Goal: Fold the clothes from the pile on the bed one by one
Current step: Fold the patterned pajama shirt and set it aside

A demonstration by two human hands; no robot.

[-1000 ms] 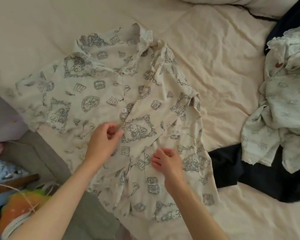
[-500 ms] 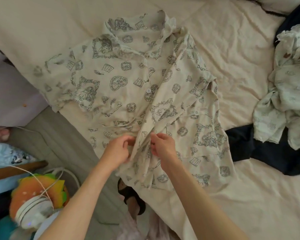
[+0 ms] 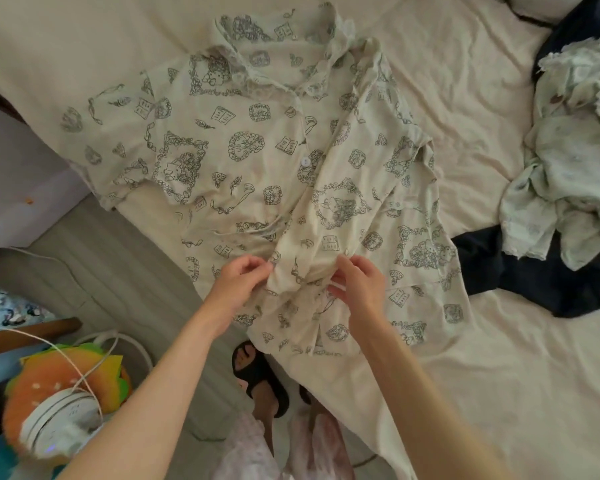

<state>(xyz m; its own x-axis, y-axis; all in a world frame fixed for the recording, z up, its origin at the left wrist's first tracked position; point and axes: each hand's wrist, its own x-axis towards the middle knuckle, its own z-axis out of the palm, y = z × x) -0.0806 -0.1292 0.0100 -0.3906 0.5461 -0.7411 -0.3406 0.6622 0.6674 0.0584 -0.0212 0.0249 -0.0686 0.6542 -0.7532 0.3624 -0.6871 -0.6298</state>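
Note:
A cream button-up pyjama shirt (image 3: 243,140) with grey cartoon prints lies spread on the bed, collar at the far side, its hem hanging over the near corner. My left hand (image 3: 238,284) pinches the left edge of the front placket low on the shirt. My right hand (image 3: 359,284) pinches the right front panel beside a small button, the cloth bunched up between both hands. A pile of clothes (image 3: 568,161), pale green crumpled garments over a dark navy one (image 3: 520,271), sits at the right.
The cream bed sheet (image 3: 465,98) covers the bed, whose corner points toward me. Left of the bed on the floor stand a burger-shaped plush (image 3: 66,372) with a white round device and cables. My slippered foot (image 3: 257,372) stands by the bed corner.
My hands moved down the shirt front from its middle to near the hem and came close together, then spread slightly. The view shifted down, showing more floor.

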